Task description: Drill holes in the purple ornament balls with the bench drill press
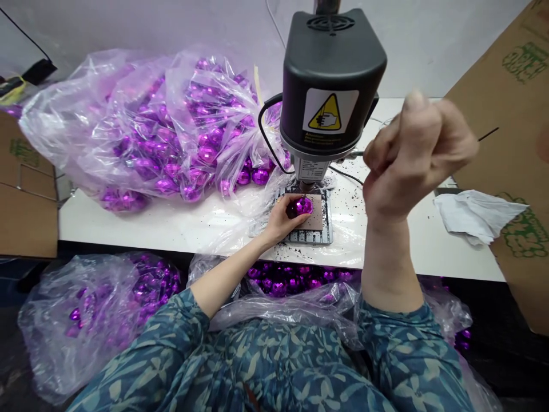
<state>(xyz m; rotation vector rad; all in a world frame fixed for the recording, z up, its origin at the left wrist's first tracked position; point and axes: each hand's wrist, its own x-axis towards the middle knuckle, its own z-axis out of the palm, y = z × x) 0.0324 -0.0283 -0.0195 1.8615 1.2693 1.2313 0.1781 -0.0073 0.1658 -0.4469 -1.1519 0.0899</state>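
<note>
A shiny purple faceted ball [304, 206] sits on the brown board [316, 222] at the base of a bench drill press [332, 74]. My left hand [283, 218] pinches this ball between thumb and fingers, right under the drill chuck [307, 186]. My right hand [418, 154] is raised to the right of the machine, closed in a fist around the drill press lever. A short piece of the lever [357, 153] shows between machine and fist; the grip itself is hidden by my fingers.
A large clear bag [171, 126] of purple balls fills the table's left side. More balls [295, 280] lie in an open bag below the front edge. Another bag [98, 315] stands lower left. Crumpled white paper [476, 213] and a cardboard box [510, 171] are right. Dark shavings surround the metal base [311, 236].
</note>
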